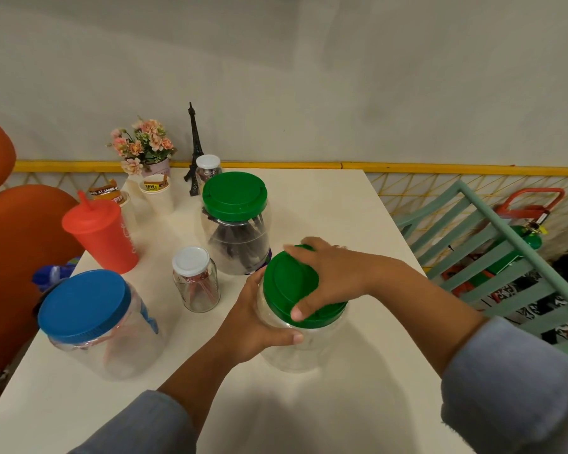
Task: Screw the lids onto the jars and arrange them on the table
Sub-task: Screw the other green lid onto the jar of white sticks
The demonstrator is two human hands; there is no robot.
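Head view: right hand [329, 273] grips lid [286, 286]; left hand [255, 326] grips jar [304, 350].

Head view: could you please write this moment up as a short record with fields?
left hand: grips the clear jar by its side
right hand: grips the green lid on it, from above
lidded, standing: far green-lidded jar, blue-lidded jar, near white-lidded jar, far white-lidded jar
also on table: red cup

Pale wall [309, 60]; white table [325, 208]; seemingly teal chair [518, 240]
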